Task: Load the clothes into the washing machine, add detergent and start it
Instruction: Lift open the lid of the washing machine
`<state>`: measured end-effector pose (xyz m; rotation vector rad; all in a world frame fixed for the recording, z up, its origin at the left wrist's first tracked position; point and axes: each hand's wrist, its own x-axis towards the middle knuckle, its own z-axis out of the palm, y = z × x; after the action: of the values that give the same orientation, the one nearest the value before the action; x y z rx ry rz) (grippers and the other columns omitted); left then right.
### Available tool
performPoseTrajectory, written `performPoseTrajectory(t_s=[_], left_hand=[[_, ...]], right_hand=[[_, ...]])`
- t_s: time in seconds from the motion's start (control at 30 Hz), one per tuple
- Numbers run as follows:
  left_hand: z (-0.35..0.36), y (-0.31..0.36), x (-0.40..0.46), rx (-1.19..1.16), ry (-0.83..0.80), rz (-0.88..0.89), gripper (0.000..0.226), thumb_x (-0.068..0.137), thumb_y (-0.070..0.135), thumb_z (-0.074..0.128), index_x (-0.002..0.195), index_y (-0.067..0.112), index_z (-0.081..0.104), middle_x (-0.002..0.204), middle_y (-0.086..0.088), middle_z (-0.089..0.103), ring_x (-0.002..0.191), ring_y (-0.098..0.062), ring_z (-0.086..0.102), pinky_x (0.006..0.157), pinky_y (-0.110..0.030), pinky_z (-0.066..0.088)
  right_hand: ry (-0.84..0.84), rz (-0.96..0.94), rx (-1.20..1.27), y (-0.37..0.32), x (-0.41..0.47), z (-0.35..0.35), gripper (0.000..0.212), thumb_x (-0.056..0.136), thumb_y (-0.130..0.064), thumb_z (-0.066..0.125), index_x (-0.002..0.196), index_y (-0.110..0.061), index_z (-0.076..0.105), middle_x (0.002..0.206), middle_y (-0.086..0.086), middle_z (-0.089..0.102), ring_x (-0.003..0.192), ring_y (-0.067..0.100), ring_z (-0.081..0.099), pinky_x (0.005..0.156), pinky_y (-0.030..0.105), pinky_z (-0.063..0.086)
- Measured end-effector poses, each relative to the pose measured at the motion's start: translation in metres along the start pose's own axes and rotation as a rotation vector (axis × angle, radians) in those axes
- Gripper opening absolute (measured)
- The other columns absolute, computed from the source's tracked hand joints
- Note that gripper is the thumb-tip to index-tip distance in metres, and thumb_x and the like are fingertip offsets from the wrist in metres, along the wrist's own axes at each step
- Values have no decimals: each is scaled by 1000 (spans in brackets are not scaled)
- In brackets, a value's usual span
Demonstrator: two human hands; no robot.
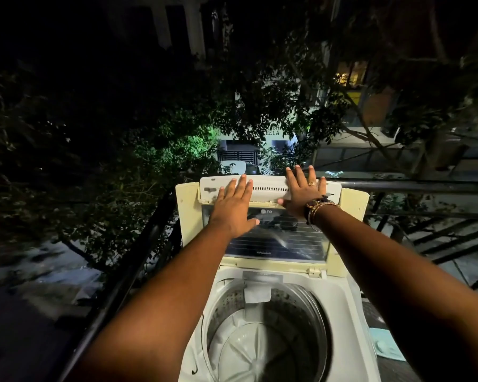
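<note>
A white top-loading washing machine [351,304] stands in front of me on a balcony. Its folding lid [271,244] is raised upright at the back, with a glass panel and a cream frame. The steel drum [268,340] below is exposed, and I see no clothes in it. My left hand [233,205] lies flat against the upper part of the lid, fingers spread. My right hand [304,191] rests flat on the lid's top edge, with a ring and bracelets at the wrist. Neither hand holds anything.
A dark metal balcony railing [414,186] runs behind and to the left of the machine. A light blue object [387,346] lies at the machine's right side. Beyond the railing are trees, a street and lit buildings at night.
</note>
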<state>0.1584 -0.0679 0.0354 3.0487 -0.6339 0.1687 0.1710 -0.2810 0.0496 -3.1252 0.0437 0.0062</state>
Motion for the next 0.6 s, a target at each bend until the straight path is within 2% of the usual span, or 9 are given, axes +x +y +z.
performPoseTrajectory(t_s=[0.17,0.43,0.6], left_hand=[[-7,-6,-2,38,-11,36,105,90,56,59,160,19,-10,167,-5,-19,156,-26,-6,127,-48,3],[-1,-4,-17,100,-32,29,122,83,69,62,156,18,-22,163,-8,-30,153,-29,-19,125,-54,-4],[-1,0,-34,66,1,41,123,83,65,64,157,17,-21,162,-10,-31,152,-31,-23,126,-48,-5]], right_hand=[[3,-12,16,1,-1,-2,100,93,-68,45,159,-26,-17,168,6,-16,152,38,-20,119,63,-6],[83,-77,-28,6,-19,4,108,88,-73,47,158,-25,-20,167,10,-17,152,39,-17,120,65,-2],[154,-120,-79,14,-40,11,109,86,-78,46,158,-26,-19,167,9,-21,152,37,-21,120,64,-6]])
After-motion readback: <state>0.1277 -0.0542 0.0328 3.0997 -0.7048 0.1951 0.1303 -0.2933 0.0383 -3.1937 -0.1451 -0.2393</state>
